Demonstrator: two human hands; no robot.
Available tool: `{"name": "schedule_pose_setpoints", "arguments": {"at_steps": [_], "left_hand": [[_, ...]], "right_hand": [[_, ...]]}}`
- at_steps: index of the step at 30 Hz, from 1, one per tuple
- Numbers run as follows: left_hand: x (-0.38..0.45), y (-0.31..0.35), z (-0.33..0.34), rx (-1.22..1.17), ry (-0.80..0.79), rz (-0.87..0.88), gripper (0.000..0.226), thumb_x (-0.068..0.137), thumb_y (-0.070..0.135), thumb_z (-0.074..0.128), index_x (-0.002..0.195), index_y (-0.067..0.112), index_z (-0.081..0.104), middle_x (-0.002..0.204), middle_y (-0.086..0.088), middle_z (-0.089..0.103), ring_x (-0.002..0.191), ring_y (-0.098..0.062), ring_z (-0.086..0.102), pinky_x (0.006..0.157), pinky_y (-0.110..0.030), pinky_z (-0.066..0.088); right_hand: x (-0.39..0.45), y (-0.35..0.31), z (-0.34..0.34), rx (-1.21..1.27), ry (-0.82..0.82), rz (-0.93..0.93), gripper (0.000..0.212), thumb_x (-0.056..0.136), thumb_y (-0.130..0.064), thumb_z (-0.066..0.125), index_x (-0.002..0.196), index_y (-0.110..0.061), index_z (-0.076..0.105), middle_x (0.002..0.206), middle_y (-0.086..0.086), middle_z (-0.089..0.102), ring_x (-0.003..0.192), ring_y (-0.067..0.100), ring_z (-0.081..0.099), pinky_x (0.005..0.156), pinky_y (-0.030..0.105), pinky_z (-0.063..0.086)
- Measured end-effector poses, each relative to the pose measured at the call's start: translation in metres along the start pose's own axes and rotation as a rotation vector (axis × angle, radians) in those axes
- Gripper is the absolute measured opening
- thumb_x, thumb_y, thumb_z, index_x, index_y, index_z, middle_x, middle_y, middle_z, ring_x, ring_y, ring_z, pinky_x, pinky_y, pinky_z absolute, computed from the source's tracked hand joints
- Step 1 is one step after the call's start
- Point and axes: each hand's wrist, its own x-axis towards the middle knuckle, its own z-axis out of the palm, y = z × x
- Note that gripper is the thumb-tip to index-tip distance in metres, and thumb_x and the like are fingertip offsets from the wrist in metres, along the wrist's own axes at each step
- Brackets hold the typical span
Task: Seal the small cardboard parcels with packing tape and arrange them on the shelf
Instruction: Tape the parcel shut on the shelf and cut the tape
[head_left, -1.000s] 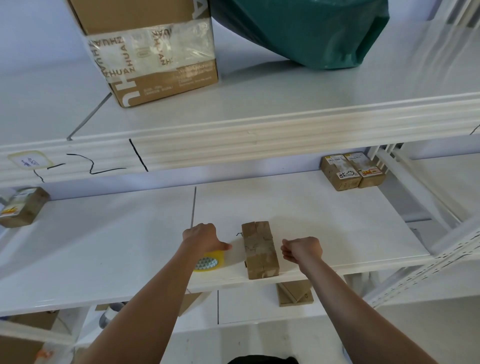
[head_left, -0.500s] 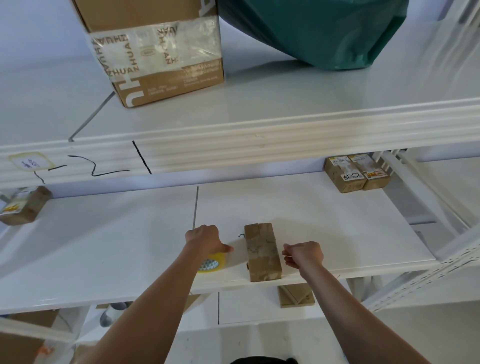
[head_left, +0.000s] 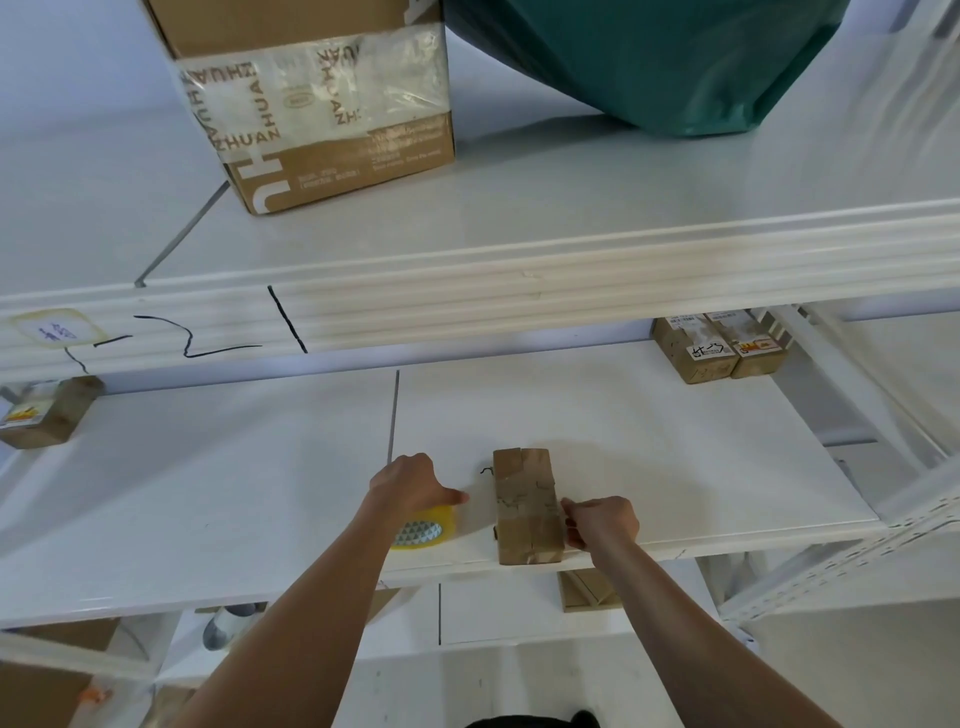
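Far-left parcel (head_left: 44, 413): sitting at back-left of middle shelf (head_left: 208, 493).
L hand (head_left: 410, 483): I'm gripping the yellow tape roll (head_left: 428, 530), pressing it on the shelf.
Parcel (head_left: 524, 504): lying btwn my hands, near front edge.
R hand (head_left: 602, 522): I'm pinching at parcel's rt side, fingers curled; what's pinched, can't tell.
Two parcels (head_left: 719, 345): sitting side by side, back-right.

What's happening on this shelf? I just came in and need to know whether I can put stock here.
A person is sealing a small cardboard parcel at the front of the middle shelf. The left hand holds a yellow tape roll beside the parcel; the right hand has its fingers curled at the parcel's right side, seemingly pinching a tape end too thin to see. Two labelled parcels sit side by side at the back right, and another parcel at the far left.
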Motion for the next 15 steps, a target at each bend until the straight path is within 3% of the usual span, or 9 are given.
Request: {"name": "schedule_pose_setpoints", "arguments": {"at_steps": [5, 11, 15], "left_hand": [[0.0, 0.0, 0.003, -0.029, 0.015, 0.009, 0.063, 0.073, 0.078, 0.067, 0.09, 0.017, 0.06, 0.08, 0.003, 0.063, 0.075, -0.017, 0.066, 0.078, -0.03, 0.058], [-0.001, -0.003, 0.002, -0.049, 0.009, 0.009, 0.058, 0.074, 0.076, 0.067, 0.081, 0.019, 0.058, 0.081, 0.002, 0.066, 0.065, -0.011, 0.063, 0.065, -0.023, 0.05], [0.001, -0.003, 0.003, -0.061, 0.011, 0.012, 0.059, 0.073, 0.077, 0.068, 0.082, 0.019, 0.058, 0.079, 0.002, 0.064, 0.066, -0.013, 0.063, 0.066, -0.024, 0.051]], "right_hand": [[0.002, 0.003, 0.01, -0.066, 0.022, 0.019, 0.034, 0.078, -0.032, 0.087, 0.08, -0.003, 0.071, 0.077, 0.013, 0.073, 0.073, 0.03, 0.073, 0.075, 0.043, 0.064], [0.0, 0.002, 0.006, -0.091, 0.027, -0.013, 0.043, 0.074, -0.03, 0.09, 0.09, 0.002, 0.066, 0.086, 0.016, 0.07, 0.08, 0.033, 0.069, 0.057, 0.031, 0.053], [0.001, -0.007, 0.007, -0.158, 0.04, -0.038, 0.018, 0.084, -0.012, 0.08, 0.09, 0.0, 0.069, 0.08, 0.011, 0.064, 0.075, 0.027, 0.061, 0.067, 0.031, 0.053]]}}
